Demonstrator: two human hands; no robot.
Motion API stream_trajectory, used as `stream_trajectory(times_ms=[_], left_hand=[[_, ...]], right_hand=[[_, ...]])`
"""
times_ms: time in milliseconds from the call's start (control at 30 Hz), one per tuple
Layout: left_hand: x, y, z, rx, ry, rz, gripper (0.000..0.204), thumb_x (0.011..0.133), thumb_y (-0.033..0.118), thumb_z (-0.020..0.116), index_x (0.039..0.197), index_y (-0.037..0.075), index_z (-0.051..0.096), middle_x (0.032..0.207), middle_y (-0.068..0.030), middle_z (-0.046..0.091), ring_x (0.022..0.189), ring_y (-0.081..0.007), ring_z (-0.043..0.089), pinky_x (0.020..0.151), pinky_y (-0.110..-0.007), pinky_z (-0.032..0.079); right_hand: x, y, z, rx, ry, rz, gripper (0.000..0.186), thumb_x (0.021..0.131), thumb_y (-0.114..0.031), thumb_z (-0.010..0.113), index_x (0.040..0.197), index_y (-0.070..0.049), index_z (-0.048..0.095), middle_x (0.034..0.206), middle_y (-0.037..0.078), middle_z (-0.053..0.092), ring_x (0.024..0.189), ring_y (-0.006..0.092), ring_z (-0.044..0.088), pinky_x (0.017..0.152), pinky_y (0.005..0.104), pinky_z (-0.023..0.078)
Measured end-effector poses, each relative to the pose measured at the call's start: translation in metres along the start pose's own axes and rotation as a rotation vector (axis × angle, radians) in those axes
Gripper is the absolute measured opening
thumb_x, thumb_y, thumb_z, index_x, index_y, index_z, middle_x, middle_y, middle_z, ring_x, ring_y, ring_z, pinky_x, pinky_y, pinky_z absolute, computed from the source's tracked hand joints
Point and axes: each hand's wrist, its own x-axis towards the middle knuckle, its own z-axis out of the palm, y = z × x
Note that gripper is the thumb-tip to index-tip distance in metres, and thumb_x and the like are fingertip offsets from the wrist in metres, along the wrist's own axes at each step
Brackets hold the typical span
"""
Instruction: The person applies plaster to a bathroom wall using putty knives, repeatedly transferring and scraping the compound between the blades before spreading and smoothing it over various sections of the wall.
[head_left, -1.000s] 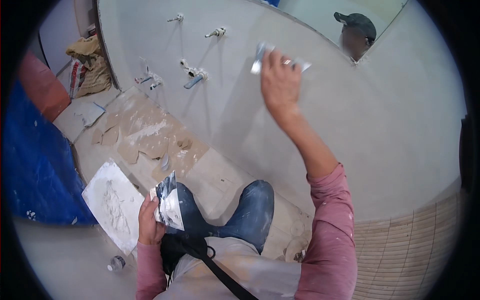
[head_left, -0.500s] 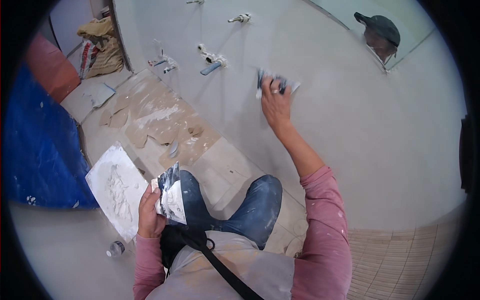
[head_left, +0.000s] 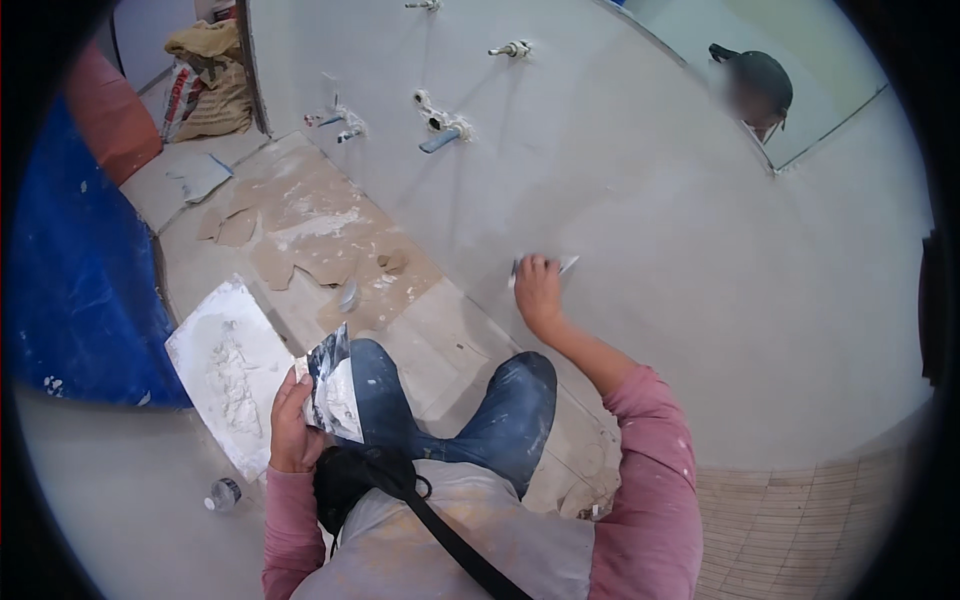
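My right hand is closed on a putty knife, its blade against the pale grey wall. The fingers cover most of that tool. Low on the left, my left hand grips a wide metal scraper that carries a lump of white putty. Just left of this hand lies a white board with more putty spread across its middle.
Pipe stubs stick out of the wall. Torn brown cardboard covers the floor ahead. A blue sheet stands at left, sacks behind it. A small clear bottle lies near the board. A dark cap shows in a mirror-like panel.
My right hand has drawn the putty knife down the wall toward me, from beside the pipe stubs to lower down. My left hand and its scraper have shifted only slightly.
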Motion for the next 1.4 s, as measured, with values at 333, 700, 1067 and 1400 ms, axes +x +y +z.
stream_trajectory(times_ms=[333,700,1067,1400], left_hand=[[-0.002,-0.001,0.018,0.007,-0.120,-0.087,0.034,0.103,0.010,0.045,0.135,-0.001,0.051,0.123,-0.0122,0.066,0.110,-0.0232,0.067,0.096,-0.038,0.054],[-0.009,0.002,0.020,0.009,-0.037,-0.033,0.035,0.102,0.010,0.049,0.136,0.000,0.051,0.122,-0.0113,0.066,0.110,-0.0216,0.067,0.095,-0.038,0.055],[-0.008,-0.004,0.017,-0.010,-0.102,-0.092,0.036,0.102,0.011,0.047,0.137,0.001,0.050,0.123,-0.0109,0.066,0.109,-0.0232,0.067,0.094,-0.040,0.055],[-0.011,0.004,0.036,0.028,-0.200,-0.093,0.037,0.103,0.011,0.046,0.138,0.001,0.050,0.123,-0.0118,0.066,0.108,-0.0223,0.068,0.094,-0.037,0.056]], right_hand=[[0.018,0.190,-0.164,-0.152,0.696,0.605,0.046,0.087,-0.015,0.059,0.133,-0.008,0.058,0.124,0.008,0.056,0.107,0.0264,0.055,0.089,0.0467,0.044],[0.007,-0.003,0.052,-0.133,0.169,0.000,0.040,0.092,-0.020,0.054,0.125,-0.002,0.067,0.137,0.013,0.048,0.123,0.0331,0.044,0.098,0.0577,0.037],[-0.028,0.063,-0.056,0.124,0.329,0.221,0.035,0.090,-0.020,0.056,0.122,-0.006,0.064,0.116,0.009,0.058,0.110,0.0249,0.053,0.093,0.0496,0.042],[-0.007,0.233,-0.202,-0.238,0.761,0.581,0.049,0.087,-0.016,0.061,0.135,-0.007,0.058,0.126,0.007,0.054,0.113,0.0259,0.052,0.095,0.0489,0.040]])
